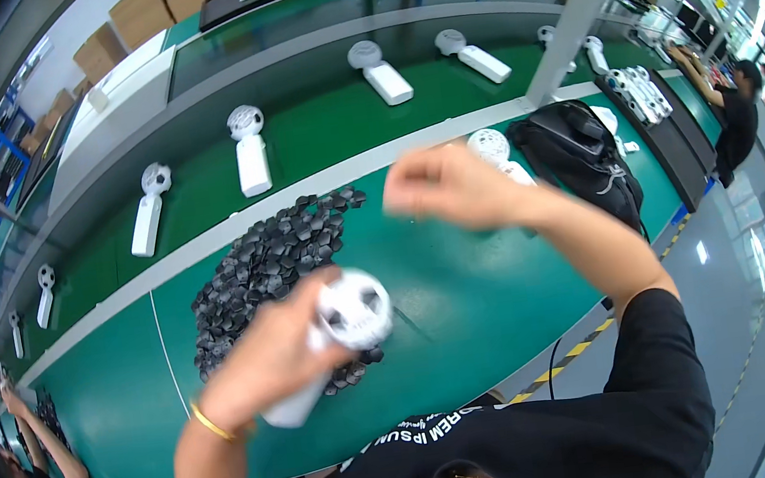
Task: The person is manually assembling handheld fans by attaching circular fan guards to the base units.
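My left hand, with a yellow band at its wrist, is closed around a white handheld fan. The fan's round head has a black-and-white football pattern, and its pale handle shows below my palm. Under and beyond this hand lies a heap of small black pentagon pieces on the green table. To the right of the heap, my right hand is above the table, blurred, with its fingers curled together. Whatever they may hold is hidden. Just beyond it are white fan parts, partly covered by the hand.
Several white fans lie spaced along a green conveyor belt behind a pale rail. A black backpack sits at the right, beside a grey post. Dark trays hold white parts farther right. Other people work at left and right.
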Motion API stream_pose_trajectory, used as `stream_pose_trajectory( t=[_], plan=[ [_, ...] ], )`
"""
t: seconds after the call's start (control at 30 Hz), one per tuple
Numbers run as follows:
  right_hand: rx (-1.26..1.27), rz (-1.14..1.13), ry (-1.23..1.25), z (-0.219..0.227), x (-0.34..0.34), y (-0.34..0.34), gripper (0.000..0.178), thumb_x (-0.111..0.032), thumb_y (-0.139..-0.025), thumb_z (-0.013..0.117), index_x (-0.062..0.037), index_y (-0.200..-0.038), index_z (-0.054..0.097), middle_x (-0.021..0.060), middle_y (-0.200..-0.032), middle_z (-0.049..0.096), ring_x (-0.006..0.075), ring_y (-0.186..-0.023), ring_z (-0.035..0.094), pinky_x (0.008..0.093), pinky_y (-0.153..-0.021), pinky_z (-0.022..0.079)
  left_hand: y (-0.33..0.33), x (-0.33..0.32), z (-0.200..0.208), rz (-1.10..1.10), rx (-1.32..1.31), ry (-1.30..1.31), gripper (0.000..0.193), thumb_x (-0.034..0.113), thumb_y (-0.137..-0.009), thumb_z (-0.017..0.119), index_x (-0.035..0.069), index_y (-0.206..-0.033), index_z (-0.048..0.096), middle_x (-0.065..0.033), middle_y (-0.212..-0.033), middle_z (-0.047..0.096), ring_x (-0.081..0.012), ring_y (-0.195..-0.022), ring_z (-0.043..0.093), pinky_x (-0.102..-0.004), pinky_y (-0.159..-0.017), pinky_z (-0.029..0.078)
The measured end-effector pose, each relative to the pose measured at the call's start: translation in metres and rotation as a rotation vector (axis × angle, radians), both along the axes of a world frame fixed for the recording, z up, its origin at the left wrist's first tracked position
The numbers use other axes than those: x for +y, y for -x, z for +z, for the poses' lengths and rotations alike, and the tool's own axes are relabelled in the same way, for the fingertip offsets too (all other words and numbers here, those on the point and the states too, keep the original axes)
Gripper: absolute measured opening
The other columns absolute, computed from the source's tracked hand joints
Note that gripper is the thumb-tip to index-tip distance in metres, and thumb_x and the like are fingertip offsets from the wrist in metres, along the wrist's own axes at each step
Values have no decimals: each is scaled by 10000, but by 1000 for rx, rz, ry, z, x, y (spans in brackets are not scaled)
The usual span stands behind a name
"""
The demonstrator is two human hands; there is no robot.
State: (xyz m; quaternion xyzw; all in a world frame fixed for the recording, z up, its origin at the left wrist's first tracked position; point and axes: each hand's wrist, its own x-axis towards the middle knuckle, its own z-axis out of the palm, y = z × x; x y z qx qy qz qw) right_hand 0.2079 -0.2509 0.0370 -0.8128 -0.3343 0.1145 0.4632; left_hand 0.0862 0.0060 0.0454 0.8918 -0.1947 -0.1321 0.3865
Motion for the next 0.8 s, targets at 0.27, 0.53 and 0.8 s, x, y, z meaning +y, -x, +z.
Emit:
stream_pose_trajectory(
  t=[0.27, 0.53, 0.8],
  plan=[
    [-614, -580, 675, -34, -62, -242, 568, -295, -775, 713, -41, -1257, 555, 213, -1232, 572, 370, -1180, 532, 465, -991, 438, -179, 138, -25, 549, -239, -36, 610, 186, -734, 764, -2, -1260, 519, -146, -1082, 661, -237, -980, 636, -346, -869, 486],
    [-343, -884, 1025, -92, -171, -331, 546, -345, -795, 667, -61, -1231, 501, 198, -1258, 569, 395, -1185, 529, 499, -963, 449, -297, 174, -102, 748, -543, -318, 748, 271, -726, 765, -46, -1320, 439, -239, -1171, 596, -376, -1093, 567, -424, -974, 435],
    [-174, -879, 991, -101, -157, -343, 624, -445, -770, 669, -21, -1207, 533, 234, -1193, 606, 394, -1125, 577, 466, -942, 459, -326, -29, -93, 270, -728, -131, 551, 377, -792, 685, 149, -1273, 540, -307, -1329, 421, -446, -1212, 434, -528, -1003, 353]
  ],
)
